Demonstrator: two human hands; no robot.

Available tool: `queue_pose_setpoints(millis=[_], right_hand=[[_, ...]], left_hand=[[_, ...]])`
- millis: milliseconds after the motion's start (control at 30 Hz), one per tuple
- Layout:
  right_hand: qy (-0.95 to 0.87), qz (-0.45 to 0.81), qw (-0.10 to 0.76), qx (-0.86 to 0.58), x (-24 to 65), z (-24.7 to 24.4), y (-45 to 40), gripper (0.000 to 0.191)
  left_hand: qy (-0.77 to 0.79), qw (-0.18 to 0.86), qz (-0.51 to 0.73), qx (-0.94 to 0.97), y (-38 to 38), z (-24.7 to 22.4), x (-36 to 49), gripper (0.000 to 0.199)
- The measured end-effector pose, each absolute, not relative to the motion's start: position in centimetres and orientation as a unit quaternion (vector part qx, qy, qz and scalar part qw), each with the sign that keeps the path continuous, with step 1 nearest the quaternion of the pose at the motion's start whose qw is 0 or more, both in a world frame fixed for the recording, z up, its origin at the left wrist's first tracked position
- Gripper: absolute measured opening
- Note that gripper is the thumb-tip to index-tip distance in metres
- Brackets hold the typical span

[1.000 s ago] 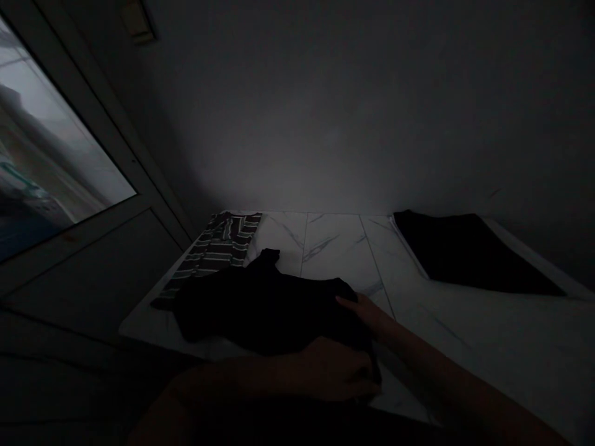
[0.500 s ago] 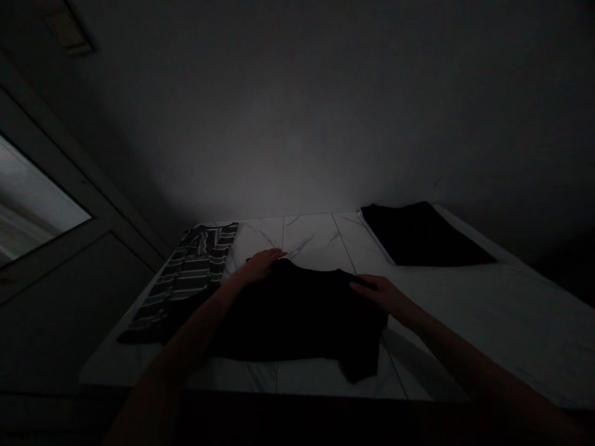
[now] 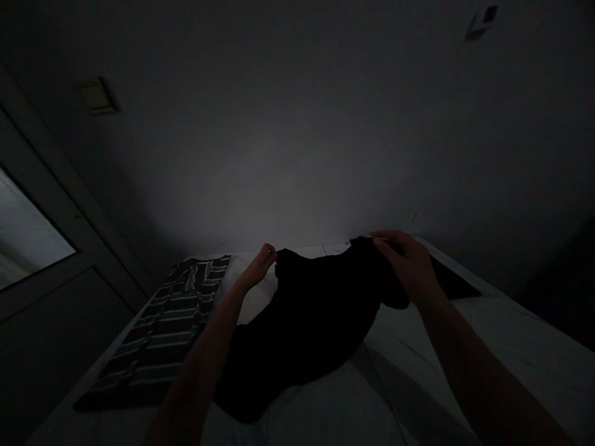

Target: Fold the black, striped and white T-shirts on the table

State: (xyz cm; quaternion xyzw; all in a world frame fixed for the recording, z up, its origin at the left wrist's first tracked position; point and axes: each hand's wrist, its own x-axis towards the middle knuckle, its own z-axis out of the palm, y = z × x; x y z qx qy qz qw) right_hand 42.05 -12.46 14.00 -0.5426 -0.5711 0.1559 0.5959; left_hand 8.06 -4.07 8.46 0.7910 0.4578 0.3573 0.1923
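Note:
A black short-sleeved shirt (image 3: 316, 310) hangs between my two hands, its upper edge raised and its lower part reaching down over the white surface. My left hand (image 3: 261, 263) pinches the shirt at its upper left corner. At the upper right shoulder, my right hand (image 3: 409, 260) grips the cloth between thumb and fingers. To the left, a striped dark garment (image 3: 171, 328) lies flat. Behind my right hand, a black folded cloth (image 3: 450, 279) is partly hidden.
The white marble-patterned surface (image 3: 441, 347) runs up against a grey wall (image 3: 288, 155). On the left stands a door (image 3: 60, 291) with a glass pane. A switch plate (image 3: 96, 96) and a small wall fitting (image 3: 483, 21) are on the wall. The room is dim.
Both hands have lifted the black shirt off the surface by its upper edge, and its lower part now hangs slanted. The view has tilted upward and moved closer.

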Motion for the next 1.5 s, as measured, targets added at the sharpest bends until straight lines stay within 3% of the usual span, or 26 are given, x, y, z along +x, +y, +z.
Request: queue_pose_setpoints(millis=[133, 300, 567, 733, 833, 1000, 1200, 1367, 1500], right_hand=[[-0.625, 0.186, 0.592, -0.474, 37.6, 16.2, -12.8, 0.030], [-0.704, 0.229, 0.513, -0.434, 33.2, 15.5, -12.8, 0.029], [-0.711, 0.313, 0.484, -0.402, 31.7, 13.1, -11.3, 0.037], [-0.712, 0.368, 0.465, -0.376, 32.6, 13.2, -10.8, 0.019], [-0.705, 0.302, 0.504, -0.398, 33.1, 13.5, -10.7, 0.015], [-0.697, 0.202, 0.557, -0.404, 33.2, 13.6, -10.8, 0.025], [-0.720, 0.152, 0.565, -0.373, 33.1, 13.0, -10.6, 0.033], [-0.722, 0.164, 0.560, -0.371, 33.1, 13.0, -10.1, 0.030], [-0.720, 0.274, 0.506, -0.388, 32.8, 13.0, -10.0, 0.024]], left_hand=[[0.441, 0.153, 0.511, 0.722, -7.1, 12.8, 11.2, 0.012], [0.435, 0.118, 0.580, 0.679, -10.2, 13.4, 13.5, 0.018], [0.395, 0.178, 0.489, 0.757, -11.6, 12.8, 15.1, 0.002], [0.358, 0.122, 0.429, 0.820, -12.5, 14.1, 15.1, 0.005], [0.371, 0.092, 0.449, 0.808, -12.4, 14.4, 14.5, 0.004], [0.449, 0.123, 0.472, 0.749, -12.3, 14.4, 14.1, 0.027], [0.451, 0.208, 0.453, 0.740, -12.1, 14.2, 14.7, 0.014], [0.452, 0.150, 0.460, 0.749, -11.5, 13.9, 14.3, 0.006], [0.448, 0.072, 0.461, 0.763, -11.4, 13.8, 14.1, 0.005]])
